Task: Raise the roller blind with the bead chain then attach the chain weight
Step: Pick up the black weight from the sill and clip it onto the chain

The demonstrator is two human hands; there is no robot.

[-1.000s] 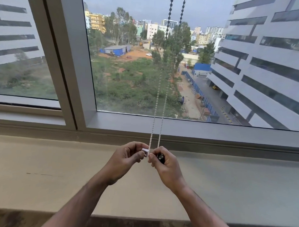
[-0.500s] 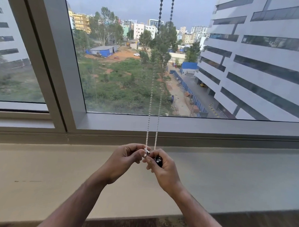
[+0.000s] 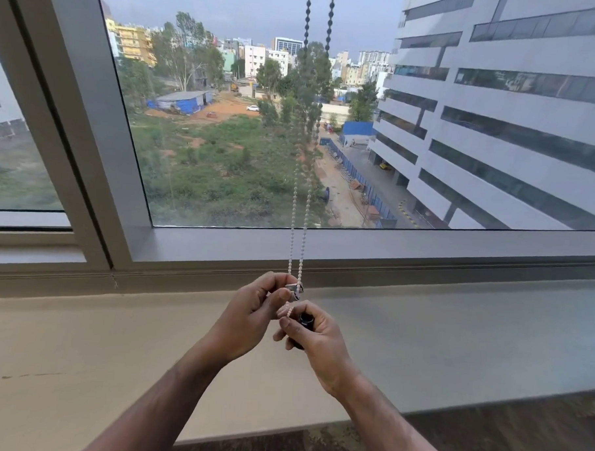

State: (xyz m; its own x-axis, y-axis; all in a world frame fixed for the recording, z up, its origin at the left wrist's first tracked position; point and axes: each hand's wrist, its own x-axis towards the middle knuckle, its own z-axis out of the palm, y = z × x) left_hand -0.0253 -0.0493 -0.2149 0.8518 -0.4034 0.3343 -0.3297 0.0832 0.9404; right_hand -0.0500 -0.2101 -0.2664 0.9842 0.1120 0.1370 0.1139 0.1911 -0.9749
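A wide grey-framed window (image 3: 356, 245) is set above a pale beige stone sill (image 3: 80, 335). Two strands of white bead chain (image 3: 292, 232) hang to the hands. The left hand (image 3: 251, 318) is pinched on a small silver-grey piece (image 3: 295, 290), possibly a weight half. The right hand (image 3: 313, 338) is closed round a black cylindrical weight (image 3: 305, 322) and the chain's loop.

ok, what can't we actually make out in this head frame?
- Roller blind itself: above the top edge, so its height is unknown.
- Dark cylindrical chain weight: mostly covered by the right hand.
- Small silvery piece: half hidden by left hand fingers.
- White bead chain loop bottom: tiny, behind fingertips.
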